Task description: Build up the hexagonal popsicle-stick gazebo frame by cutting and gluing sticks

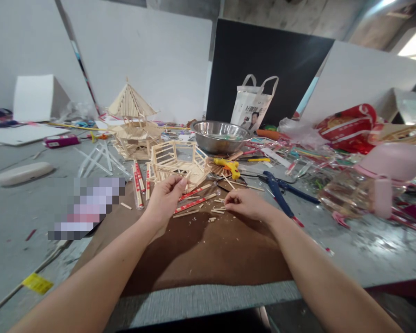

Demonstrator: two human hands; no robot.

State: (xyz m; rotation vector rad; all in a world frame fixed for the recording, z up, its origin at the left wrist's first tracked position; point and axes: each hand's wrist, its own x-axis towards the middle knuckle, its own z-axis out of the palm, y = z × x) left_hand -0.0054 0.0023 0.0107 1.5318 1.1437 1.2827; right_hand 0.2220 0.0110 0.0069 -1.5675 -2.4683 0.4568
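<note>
My left hand (164, 199) is closed in a pinch, with a short wooden stick (187, 176) poking up past its thumb. Just behind it stands an open railing-like frame of thin sticks (156, 159). Several cut stick pieces (217, 211) lie loose on the brown mat (208, 259). Over their right side, my right hand (247, 203) has its fingertips pressed together low at the mat; what they hold is hidden. Between the hands are chopsticks in red-printed wrappers (196, 202).
Behind the frame stands a stick pagoda (133, 120). A steel bowl (220, 138), a yellow hot glue gun (230, 168) and blue-handled pliers (280, 194) sit farther back and right. A pink-lidded clear container (346, 189) is at right, a pixelated flat object (90, 206) at left.
</note>
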